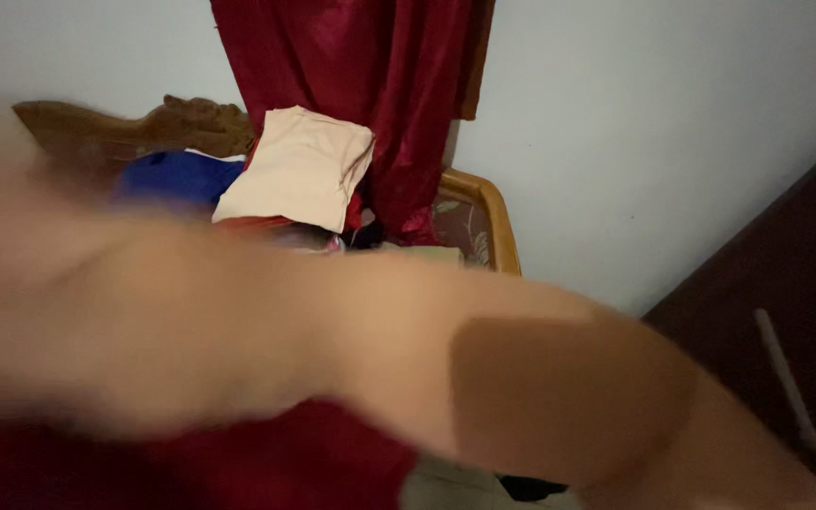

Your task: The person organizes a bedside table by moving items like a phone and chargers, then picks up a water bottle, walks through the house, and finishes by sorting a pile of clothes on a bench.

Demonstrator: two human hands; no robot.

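A broad, badly blurred forearm [408,368] sweeps across the lower half of the frame, from the left edge down toward the lower right corner, and blocks most of the view. Neither of the hands can be made out in the smear, so I cannot tell whether they are released, clenched or grasping anything; it is probably 1 arm close to the camera, though the blur leaves that unsure.

Behind the arm, in the upper middle of the frame, a folded cream cloth [299,170] lies on top of a heap of clothes. A blue garment [177,178] sits just beside it to the left, and red fabric [247,224] shows under its lower edge. The heap rests against a carved wooden headboard [191,123] (dark brown, with a scrolled top). A deep red curtain [370,85] hangs from the top of the frame down behind the pile. A curved wooden rail [498,222] stands right of the clothes, against the pale wall [635,132]. A dark wooden cabinet [786,321] fills the right edge. More red cloth [304,463] shows along the bottom, below the arm.
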